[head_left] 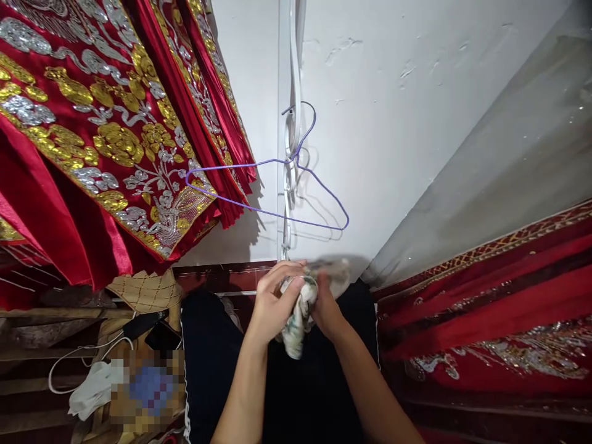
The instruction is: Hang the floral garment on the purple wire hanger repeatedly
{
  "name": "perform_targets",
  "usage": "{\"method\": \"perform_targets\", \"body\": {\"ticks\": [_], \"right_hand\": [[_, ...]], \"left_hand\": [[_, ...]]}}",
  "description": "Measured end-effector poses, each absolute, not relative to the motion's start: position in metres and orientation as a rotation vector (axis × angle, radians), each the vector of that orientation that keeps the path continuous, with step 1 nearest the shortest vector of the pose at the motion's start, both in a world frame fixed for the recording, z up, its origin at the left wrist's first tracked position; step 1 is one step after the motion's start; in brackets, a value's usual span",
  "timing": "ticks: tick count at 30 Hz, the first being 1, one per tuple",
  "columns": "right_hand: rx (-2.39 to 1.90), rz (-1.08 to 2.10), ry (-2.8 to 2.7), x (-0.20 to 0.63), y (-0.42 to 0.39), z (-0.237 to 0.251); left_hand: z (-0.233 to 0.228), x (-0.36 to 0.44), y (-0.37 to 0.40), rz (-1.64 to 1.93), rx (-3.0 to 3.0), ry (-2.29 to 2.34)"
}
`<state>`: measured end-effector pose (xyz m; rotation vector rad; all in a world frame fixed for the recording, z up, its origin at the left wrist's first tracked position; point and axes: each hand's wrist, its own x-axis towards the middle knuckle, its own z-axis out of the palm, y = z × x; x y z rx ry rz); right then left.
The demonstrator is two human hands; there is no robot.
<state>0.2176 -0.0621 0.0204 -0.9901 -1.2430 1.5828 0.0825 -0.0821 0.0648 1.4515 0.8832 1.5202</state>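
— Cloth (297, 320), pale and patterned, sits bunched between both hands, right in the middle of my view. Do you see it?

— I do. How are the fingers on it?

— My left hand (272, 302) curls over the top of the bundle, fingers (289, 271) bent and closed around its upper part. My right hand (326, 305) presses in from the other side, closed on the same bundle; its fingertips are hidden behind the fabric, so I cannot tell exactly how they lie. The upper edge by the right hand is blurred.

— And the rest of the cloth?

— A tail of it hangs down below the left palm, between the two wrists, in front of a dark garment (277, 382).

— What is around?

— Above the hands, a purple wire hanger (272, 185) hangs on the white wall (393, 123), apart from the cloth. Red fabric with gold and silver embroidery (106, 135) hangs at upper left; more red embroidered fabric (490, 308) lies at right. At lower left I see a woven tan piece (145, 290), a dark phone (161, 336), a white cable (78, 357) and a crumpled white rag (92, 388).
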Motion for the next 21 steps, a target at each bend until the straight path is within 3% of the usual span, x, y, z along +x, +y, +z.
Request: {"method": "perform_targets", "body": {"ticks": [4, 7, 11, 16, 21], "right_hand": [[-0.766, 1.653, -1.694, 0.222, -0.059, 0.059], [-0.737, 1.322, -2.060, 0.231, -0.033, 0.088], [-0.949, 0.886, -1.919, 0.236, 0.031, 0.112], [-1.128, 0.583, -1.792, 0.245, 0.093, 0.100], [-1.368, 0.495, -1.698, 0.277, 0.086, 0.081]], "left_hand": [[0.060, 0.066, -0.081, 1.498, 1.490, 1.176], [0.046, 0.044, -0.083, 1.174, 1.587, 1.170], [0.033, 0.017, -0.088, 0.654, 1.882, 1.327], [0.048, -0.018, -0.086, 0.367, 2.129, 1.690], [0.068, -0.048, -0.071, 0.212, 2.222, 1.658]]}}
